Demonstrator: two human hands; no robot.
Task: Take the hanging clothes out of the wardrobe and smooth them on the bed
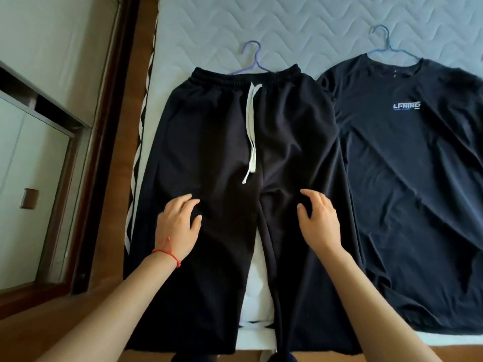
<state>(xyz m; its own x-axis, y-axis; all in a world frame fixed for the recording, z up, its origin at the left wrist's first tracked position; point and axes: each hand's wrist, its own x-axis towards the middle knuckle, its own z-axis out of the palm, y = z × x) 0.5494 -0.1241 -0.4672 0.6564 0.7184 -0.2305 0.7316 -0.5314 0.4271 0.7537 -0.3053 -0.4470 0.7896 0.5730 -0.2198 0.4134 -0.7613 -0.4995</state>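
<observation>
Black trousers (235, 158): laid flat on the bed (209, 27), waistband toward the far side, legs running toward the near edge and parted below the crotch. White drawstring (251, 131) lies down the front centre. Purple hanger (251, 58) shows above the waistband, hook on the quilted mattress.

Left hand (177, 226): palm down on the left trouser leg at thigh level. Fingers loosely spread and slightly bent, fingertips touching the cloth; nothing is gripped. Red string bracelet (167, 250) at the wrist.

Right hand (318, 218): palm down on the right trouser leg, level with the other hand. Fingers relaxed, gently curved and somewhat apart, tips resting on the fabric; nothing is pinched or held.

Dark T-shirt (407, 178): flat on the bed just beside the trousers to the right, white lettering on the chest, blue hanger (384, 45) through the neck.

Wooden bed frame (104, 152): runs along the left side, beside a pale wardrobe (31, 126).
</observation>
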